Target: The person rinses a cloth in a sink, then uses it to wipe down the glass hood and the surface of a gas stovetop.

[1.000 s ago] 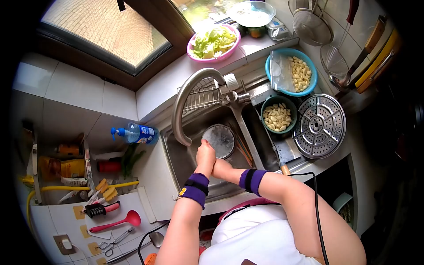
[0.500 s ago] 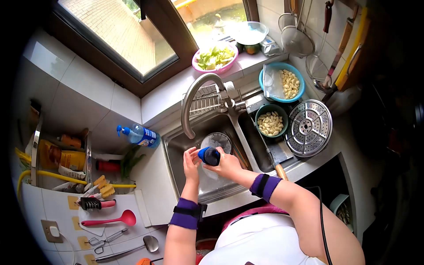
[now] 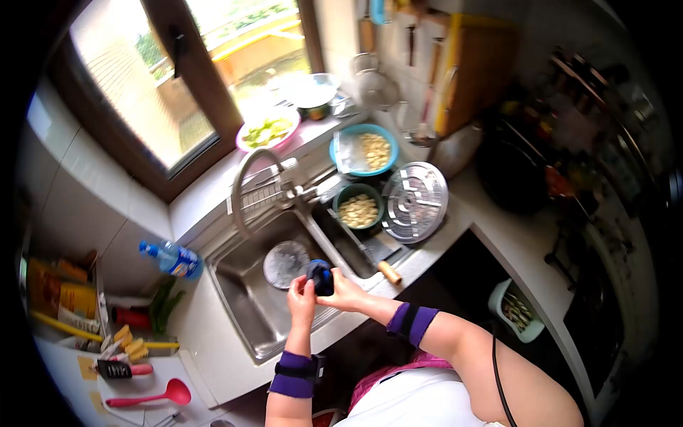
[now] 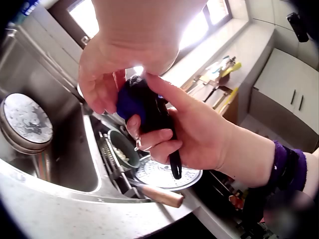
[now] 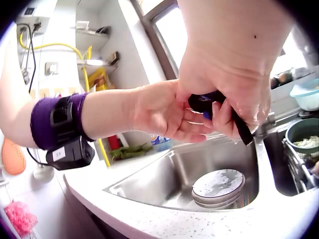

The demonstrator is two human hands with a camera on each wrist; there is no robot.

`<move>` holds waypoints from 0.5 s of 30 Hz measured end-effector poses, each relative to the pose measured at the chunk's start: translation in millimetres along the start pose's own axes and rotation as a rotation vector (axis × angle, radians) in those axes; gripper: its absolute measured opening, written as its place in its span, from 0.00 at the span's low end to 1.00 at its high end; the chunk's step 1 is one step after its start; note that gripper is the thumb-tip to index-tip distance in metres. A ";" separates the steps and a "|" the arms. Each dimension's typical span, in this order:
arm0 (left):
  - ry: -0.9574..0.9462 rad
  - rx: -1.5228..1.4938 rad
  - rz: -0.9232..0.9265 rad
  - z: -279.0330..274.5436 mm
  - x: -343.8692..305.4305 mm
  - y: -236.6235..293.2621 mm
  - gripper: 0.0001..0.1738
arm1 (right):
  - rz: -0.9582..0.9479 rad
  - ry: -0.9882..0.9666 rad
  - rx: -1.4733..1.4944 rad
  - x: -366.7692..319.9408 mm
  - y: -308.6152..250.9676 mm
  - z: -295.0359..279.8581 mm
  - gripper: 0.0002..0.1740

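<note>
My right hand [image 3: 343, 293] grips a blue-and-black object with a rounded end [image 3: 320, 277] over the front of the sink. Its narrow black tail [image 4: 175, 167] hangs below my curled right fingers in the left wrist view. My left hand [image 3: 302, 302] is up against the other side, its fingers fairly straight in the right wrist view [image 5: 164, 114], touching near the blue part. What kind of object it is, I cannot tell; the hands cover much of it. Beyond them, a stack of round plates [image 3: 286, 265] sits in the sink basin [image 3: 238, 306].
A curved tap [image 3: 238, 192] arches over the basin. To the right are a green basket of pale cloves [image 3: 358, 211], a blue bowl [image 3: 363, 149], a perforated steamer plate [image 3: 416, 203] and a wooden-handled blade [image 3: 389, 272]. A blue bottle [image 3: 173, 259] stands left.
The head view has swung to the right. My hands, low together over the basin at first, came up with the blue-and-black object showing, now gripped near the basin's front right.
</note>
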State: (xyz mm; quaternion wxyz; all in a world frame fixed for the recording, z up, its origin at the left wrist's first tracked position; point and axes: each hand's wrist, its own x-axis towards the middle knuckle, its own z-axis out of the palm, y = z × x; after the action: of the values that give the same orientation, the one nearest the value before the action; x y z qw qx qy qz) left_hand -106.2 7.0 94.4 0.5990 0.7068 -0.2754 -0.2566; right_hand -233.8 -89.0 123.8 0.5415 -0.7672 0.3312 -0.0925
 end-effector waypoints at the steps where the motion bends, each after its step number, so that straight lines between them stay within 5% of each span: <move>1: -0.033 0.024 0.016 9.8 -4.2 12.9 0.14 | -0.048 0.039 0.036 -10.1 7.1 -9.8 0.56; 3: -0.069 -0.009 0.141 39.5 -16.6 52.2 0.10 | -0.115 0.101 0.131 -43.5 1.9 -47.5 0.54; 5: -0.131 0.015 0.250 70.4 -25.6 77.4 0.06 | -0.258 0.290 0.189 -64.1 23.2 -75.5 0.35; 8: -0.268 0.109 0.389 142.2 -67.0 140.2 0.05 | -0.359 0.325 0.668 -134.8 21.8 -158.7 0.16; 12: -0.551 0.111 0.501 267.2 -142.9 180.2 0.05 | -0.306 0.605 0.548 -254.4 70.8 -271.1 0.18; 14: -0.679 -0.001 0.462 336.5 -186.2 181.0 0.05 | -0.188 0.777 0.478 -339.6 84.0 -320.9 0.17; 15: -0.795 -0.150 0.143 370.8 -215.9 192.5 0.07 | -0.161 0.822 0.528 -374.3 101.7 -339.5 0.17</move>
State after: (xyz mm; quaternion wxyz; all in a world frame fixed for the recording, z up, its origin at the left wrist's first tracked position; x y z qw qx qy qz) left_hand -533.6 -129.3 235.8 0.5120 0.4861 -0.5145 -0.4867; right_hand -731.0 -142.3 248.8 0.5331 -0.5271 0.4222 -0.5096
